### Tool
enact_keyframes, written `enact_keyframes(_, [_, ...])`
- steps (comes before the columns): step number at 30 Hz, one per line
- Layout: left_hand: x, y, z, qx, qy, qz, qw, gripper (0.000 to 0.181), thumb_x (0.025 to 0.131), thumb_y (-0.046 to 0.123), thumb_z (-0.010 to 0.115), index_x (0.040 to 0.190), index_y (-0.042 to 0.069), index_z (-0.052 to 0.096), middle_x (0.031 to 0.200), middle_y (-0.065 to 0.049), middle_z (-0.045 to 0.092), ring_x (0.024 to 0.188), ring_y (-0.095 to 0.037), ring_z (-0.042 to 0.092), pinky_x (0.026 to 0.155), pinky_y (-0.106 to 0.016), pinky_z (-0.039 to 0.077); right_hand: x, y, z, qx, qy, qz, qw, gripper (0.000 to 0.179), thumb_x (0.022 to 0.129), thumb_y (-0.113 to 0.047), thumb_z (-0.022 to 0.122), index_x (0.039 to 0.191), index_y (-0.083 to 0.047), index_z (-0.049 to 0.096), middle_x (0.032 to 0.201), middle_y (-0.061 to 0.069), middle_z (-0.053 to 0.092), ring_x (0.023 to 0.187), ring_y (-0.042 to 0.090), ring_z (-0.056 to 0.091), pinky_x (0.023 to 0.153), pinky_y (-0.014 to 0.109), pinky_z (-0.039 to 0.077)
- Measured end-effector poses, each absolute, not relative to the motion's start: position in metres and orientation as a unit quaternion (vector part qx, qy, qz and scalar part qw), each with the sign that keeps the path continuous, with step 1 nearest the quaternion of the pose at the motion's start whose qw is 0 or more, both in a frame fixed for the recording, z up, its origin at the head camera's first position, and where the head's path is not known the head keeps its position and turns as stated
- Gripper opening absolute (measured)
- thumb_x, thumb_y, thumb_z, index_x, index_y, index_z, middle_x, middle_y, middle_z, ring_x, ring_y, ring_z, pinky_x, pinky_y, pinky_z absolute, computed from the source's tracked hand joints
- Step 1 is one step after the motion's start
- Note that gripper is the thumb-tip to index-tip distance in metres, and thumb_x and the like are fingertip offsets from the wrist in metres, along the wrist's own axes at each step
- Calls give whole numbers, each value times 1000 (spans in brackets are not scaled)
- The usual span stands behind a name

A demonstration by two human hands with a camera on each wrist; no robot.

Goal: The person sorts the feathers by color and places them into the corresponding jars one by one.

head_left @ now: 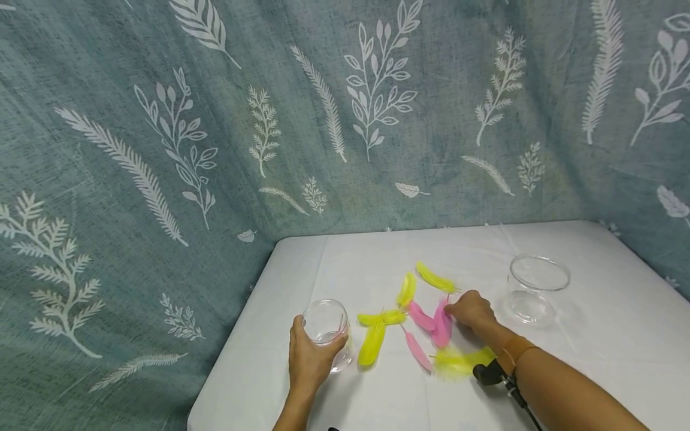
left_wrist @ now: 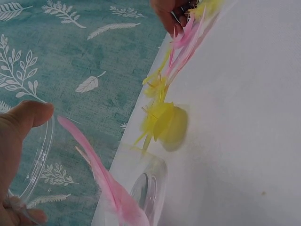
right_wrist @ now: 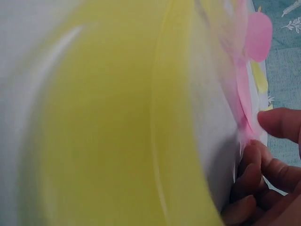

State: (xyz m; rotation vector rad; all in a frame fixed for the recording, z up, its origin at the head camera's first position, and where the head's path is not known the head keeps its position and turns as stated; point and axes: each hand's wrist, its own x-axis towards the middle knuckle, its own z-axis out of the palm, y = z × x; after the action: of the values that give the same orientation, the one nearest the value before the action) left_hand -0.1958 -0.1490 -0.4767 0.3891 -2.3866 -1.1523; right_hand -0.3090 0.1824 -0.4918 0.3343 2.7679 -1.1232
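My left hand (head_left: pixel 311 358) grips a clear cup (head_left: pixel 333 323) near its rim, at the left of the table. A pink feather (left_wrist: pixel 107 181) shows in this cup in the left wrist view. My right hand (head_left: pixel 473 311) is at the end of another pink feather (head_left: pixel 442 326) in the middle of the table. In the right wrist view, the right thumb and index finger stand apart around the quill end of that pink feather (right_wrist: pixel 243 94), the index fingertip right at it. The other right fingers are curled.
Yellow feathers (head_left: pixel 373 344) and more pink feathers (head_left: pixel 417 353) lie scattered between the hands on the white table (head_left: pixel 377 401). Another yellow feather (head_left: pixel 460 361) lies under the right wrist. At the right stands a second clear container (head_left: pixel 530 306). Patterned green cloth (head_left: pixel 334 179) hangs behind.
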Motion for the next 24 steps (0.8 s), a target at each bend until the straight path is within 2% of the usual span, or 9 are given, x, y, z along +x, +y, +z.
enact_keyframes(6, [-196, -149, -477, 138, -868, -418, 230, 105, 58, 45, 90, 139, 5, 36, 132, -17, 48, 118, -38, 49, 94, -56, 40, -307, 179, -491, 99, 919, -375, 68, 16, 76, -14, 64, 80, 2, 64, 72, 9, 55, 67, 25, 50, 55, 34, 43])
enact_keyframes(16, [-196, -149, -477, 138, -869, -412, 235, 104, 58, 46, 90, 138, 5, 37, 132, -17, 48, 117, -38, 50, 94, -56, 41, -308, 185, -492, 130, 897, -418, 65, 17, 78, -12, 59, 85, 4, 59, 76, 12, 54, 69, 26, 51, 55, 33, 43])
enact_keyframes(19, [-196, -149, -478, 139, -870, -412, 235, 105, 58, 46, 90, 139, 4, 37, 132, -18, 48, 118, -38, 50, 94, -56, 40, -309, 187, -493, 139, 898, -413, 55, 20, 79, -14, 60, 87, 4, 60, 76, 12, 55, 70, 27, 52, 56, 34, 43])
enact_keyframes(24, [-196, -149, -478, 141, -870, -411, 234, 105, 58, 46, 90, 139, 4, 37, 132, -18, 48, 118, -38, 49, 94, -56, 40, -310, 187, -493, 134, 905, -399, 56, 41, 86, -30, 64, 97, 9, 61, 78, 13, 56, 75, 29, 52, 63, 37, 44])
